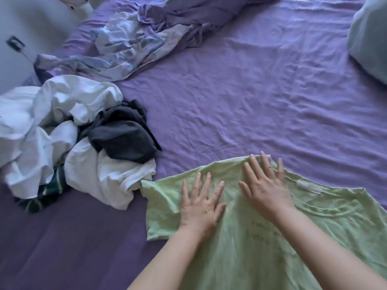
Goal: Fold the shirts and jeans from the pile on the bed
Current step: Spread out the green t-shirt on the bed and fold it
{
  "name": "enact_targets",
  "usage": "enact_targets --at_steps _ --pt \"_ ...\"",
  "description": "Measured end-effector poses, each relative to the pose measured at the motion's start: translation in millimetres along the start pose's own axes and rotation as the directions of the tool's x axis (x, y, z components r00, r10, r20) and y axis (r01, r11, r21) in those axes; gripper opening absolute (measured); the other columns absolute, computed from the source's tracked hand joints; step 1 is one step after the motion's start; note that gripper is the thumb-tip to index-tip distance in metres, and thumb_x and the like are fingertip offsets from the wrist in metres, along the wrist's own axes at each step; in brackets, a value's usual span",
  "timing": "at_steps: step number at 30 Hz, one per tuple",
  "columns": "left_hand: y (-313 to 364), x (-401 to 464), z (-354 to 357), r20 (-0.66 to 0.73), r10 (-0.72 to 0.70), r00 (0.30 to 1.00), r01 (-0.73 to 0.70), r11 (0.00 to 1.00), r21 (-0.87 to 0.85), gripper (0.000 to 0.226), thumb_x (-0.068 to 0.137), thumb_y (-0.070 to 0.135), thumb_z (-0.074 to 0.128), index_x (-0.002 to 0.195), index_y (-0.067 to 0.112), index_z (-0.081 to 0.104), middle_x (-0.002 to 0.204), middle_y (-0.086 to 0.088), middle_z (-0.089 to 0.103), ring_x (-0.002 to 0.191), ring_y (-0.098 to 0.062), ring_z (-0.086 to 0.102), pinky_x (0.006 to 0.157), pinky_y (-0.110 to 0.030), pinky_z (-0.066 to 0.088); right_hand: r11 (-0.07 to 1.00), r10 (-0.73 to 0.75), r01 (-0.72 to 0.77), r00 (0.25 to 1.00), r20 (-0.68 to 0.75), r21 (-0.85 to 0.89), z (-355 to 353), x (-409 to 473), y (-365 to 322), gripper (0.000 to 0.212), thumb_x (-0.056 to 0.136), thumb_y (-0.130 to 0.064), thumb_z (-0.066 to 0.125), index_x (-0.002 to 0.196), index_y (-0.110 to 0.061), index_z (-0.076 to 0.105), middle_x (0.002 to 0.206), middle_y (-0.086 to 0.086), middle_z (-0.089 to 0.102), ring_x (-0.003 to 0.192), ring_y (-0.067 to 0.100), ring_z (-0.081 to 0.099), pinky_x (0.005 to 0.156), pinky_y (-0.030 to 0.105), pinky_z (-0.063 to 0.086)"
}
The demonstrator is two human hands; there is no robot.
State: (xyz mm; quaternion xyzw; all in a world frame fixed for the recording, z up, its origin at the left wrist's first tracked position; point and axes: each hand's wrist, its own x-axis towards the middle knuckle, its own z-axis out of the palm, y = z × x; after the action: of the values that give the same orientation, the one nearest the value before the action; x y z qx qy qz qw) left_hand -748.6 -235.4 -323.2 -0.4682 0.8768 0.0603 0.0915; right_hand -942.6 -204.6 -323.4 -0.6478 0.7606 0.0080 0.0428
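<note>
Light green T-shirt [261, 243] spread on the purple bed sheet [240, 97], lower right of view, running off the bottom and right edges. Neck opening and a white label [307, 186] lie toward the right; faint dark print shows on the cloth between the forearms.

Left hand [201, 208]: palm down on the shirt, fingers straight and spread, grip released, pressing flat near the shirt's left edge.

Right hand [266, 185]: also palm down, fingers straight and fanned, grip released. Fingertips reach the shirt's far edge, where the cloth bunches up slightly. A ring may sit on 1 finger; too blurred to be sure.

The 2 hands lie side by side, near but apart, a raised crease of fabric between them.

Clothes pile [69, 143] at left on the bed, just beside the shirt's left corner: crumpled white garments [113, 176], a dark grey garment [123, 139] on top, a dark green striped piece [48, 189] showing at the bottom.

Rumpled duvet [134, 40], purple and pale patterned, at the far side. Pale pillow [370, 38] at upper right edge. White wall [31, 28] at upper left.
</note>
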Motion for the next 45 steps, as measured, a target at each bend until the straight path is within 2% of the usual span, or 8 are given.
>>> enact_targets --at_steps 6,14,18,25,29,34,39,45 --pt "-44 -30 -4 0.007 -0.277 0.961 0.276 0.956 -0.096 0.066 0.042 0.020 0.087 0.106 0.027 0.072 0.123 -0.009 0.063 0.115 -0.031 0.059 0.098 -0.051 0.045 0.907 -0.408 0.410 0.912 -0.045 0.100 -17 37 -98 0.039 0.071 -0.023 0.059 0.110 -0.020 0.067 0.108 -0.001 0.069 0.101 0.023 0.066 0.083 0.034 0.050" --pt "-83 -67 -3 0.044 -0.600 0.799 0.568 0.728 -0.385 0.081 0.047 0.013 0.091 0.121 0.020 0.059 0.129 -0.017 0.052 0.095 -0.032 0.062 0.071 -0.037 0.055 0.886 -0.418 0.373 0.899 0.128 0.274 -17 65 -186 0.045 0.091 -0.013 0.050 0.135 -0.017 0.041 0.126 0.003 0.049 0.112 0.028 0.045 0.076 0.038 0.046" --pt "-82 -72 -7 0.041 -0.586 0.810 0.492 0.639 -0.591 0.067 0.083 0.006 0.063 0.140 0.026 0.035 0.140 -0.008 0.031 0.114 -0.025 0.051 0.092 -0.029 0.047 0.888 -0.303 0.223 0.942 0.145 0.402 -21 67 -204 0.026 0.092 -0.017 0.047 0.116 -0.021 0.056 0.105 0.005 0.049 0.104 0.025 0.046 0.064 0.030 0.033" --pt "-103 -80 -25 -0.040 -0.571 0.820 0.402 0.625 -0.669 0.036 0.093 0.017 0.054 0.126 0.027 0.049 0.127 0.002 0.042 0.112 -0.016 0.048 0.086 -0.023 0.039 0.717 -0.059 -0.053 0.989 0.136 0.695 -30 79 -207 0.020 0.089 -0.002 0.048 0.104 -0.006 0.059 0.106 0.011 0.055 0.098 0.030 0.053 0.078 0.031 0.035" --pt "-113 -73 -31 0.036 -0.617 0.786 0.465 0.554 -0.691 0.033 0.092 0.034 0.056 0.124 0.025 0.050 0.119 -0.002 0.053 0.108 -0.024 0.053 0.086 -0.037 0.044 0.729 -0.166 0.066 0.983 0.083 0.682 -31 66 -205 0.038 0.087 -0.002 0.054 0.124 -0.004 0.054 0.134 0.014 0.051 0.128 0.032 0.042 0.105 0.030 0.030" --pt "-91 -69 -11 -0.221 -0.222 0.950 0.162 0.952 -0.260 0.043 0.075 0.005 0.051 0.112 0.023 0.064 0.124 -0.011 0.048 0.110 -0.028 0.046 0.090 -0.043 0.042 0.919 -0.057 0.111 0.987 -0.152 0.379 -15 13 -167 0.045 0.079 -0.019 0.041 0.121 -0.014 0.057 0.133 0.015 0.054 0.130 0.029 0.039 0.103 0.046 0.038" --pt "-38 -36 -9 0.006 0.073 0.997 -0.069 0.964 -0.257 0.052 0.077 0.024 0.035 0.121 0.027 0.062 0.131 -0.005 0.058 0.122 -0.022 0.053 0.100 -0.039 0.045 0.979 0.073 -0.072 0.997 0.001 0.189 11 -34 -109 0.049 0.088 -0.041 0.034 0.127 -0.020 0.053 0.135 0.012 0.053 0.128 0.031 0.045 0.104 0.053 0.031" --pt "-51 10 4 0.165 -0.040 0.986 0.051 0.997 -0.063 0.077 0.068 0.077 -0.010 0.137 0.044 -0.021 0.144 0.012 -0.036 0.140 -0.024 -0.031 0.104 -0.057 -0.025 0.990 0.130 -0.134 0.987 0.093 0.034 19 -68 -23 0.059 0.095 -0.058 0.014 0.139 -0.029 0.042 0.145 0.007 0.042 0.137 0.028 0.031 0.111 0.043 0.005"
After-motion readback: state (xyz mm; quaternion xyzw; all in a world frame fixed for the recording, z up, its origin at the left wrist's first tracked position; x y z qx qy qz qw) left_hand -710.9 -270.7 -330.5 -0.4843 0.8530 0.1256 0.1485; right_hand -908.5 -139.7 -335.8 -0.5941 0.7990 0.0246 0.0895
